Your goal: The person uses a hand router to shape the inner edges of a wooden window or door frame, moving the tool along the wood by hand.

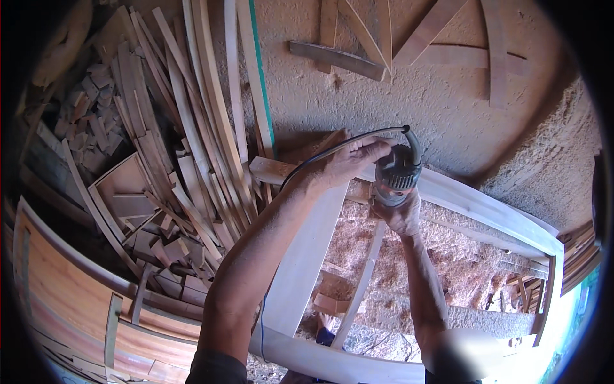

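A dark handheld power tool (pixel 398 173), shaped like a trim router, stands over the far left corner of a pale wooden frame (pixel 300 275). My right hand (pixel 403 216) wraps round the tool's lower body from the near side. From the left, my left hand (pixel 358 159) reaches its top, with the fingers closed against the housing. A black cord (pixel 339 144) leaves the top of the tool and loops back along my left forearm. The tool's base and any bit are hidden by my right hand.
Long wooden strips (pixel 211 96) lean at the left, beside piles of offcuts (pixel 173 256). Curved wood panels (pixel 70 275) lie at the lower left. Sawdust (pixel 441 269) covers the ground inside the frame. Several loose boards (pixel 339 61) lie on the dusty floor at the far side.
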{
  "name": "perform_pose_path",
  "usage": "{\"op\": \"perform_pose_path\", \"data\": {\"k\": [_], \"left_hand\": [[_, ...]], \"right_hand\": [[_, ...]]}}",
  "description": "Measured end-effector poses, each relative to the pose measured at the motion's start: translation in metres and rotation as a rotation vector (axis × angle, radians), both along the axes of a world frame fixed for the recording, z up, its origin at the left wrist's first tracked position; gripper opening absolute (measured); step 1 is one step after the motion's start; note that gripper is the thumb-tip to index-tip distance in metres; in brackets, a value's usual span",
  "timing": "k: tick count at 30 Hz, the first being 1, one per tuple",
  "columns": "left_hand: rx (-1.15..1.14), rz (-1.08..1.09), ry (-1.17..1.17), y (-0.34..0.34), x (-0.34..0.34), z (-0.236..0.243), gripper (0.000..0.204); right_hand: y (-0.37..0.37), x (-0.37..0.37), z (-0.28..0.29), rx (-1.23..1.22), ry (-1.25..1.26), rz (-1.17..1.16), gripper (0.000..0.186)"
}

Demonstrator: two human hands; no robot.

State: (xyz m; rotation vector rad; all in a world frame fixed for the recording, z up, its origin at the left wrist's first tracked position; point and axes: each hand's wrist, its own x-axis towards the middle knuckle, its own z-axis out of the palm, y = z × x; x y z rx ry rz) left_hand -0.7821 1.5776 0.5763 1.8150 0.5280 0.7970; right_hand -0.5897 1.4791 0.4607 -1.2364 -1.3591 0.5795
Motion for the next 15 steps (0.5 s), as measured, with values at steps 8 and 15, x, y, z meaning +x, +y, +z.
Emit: {"op": "perform_pose_path", "data": {"k": [8, 15], "left_hand": [[0.293, 0.27, 0.78, 0.077, -0.012, -0.168, 0.068], [0.425, 0.045, 0.987, 0.104, -0.002, -0.212, 0.109]], "right_hand": [[0.089, 0.003, -0.083, -0.04, 0.165, -0.007, 0.08], [0.135, 0.003, -0.136, -0.067, 0.218, 0.024, 0.079]]}}
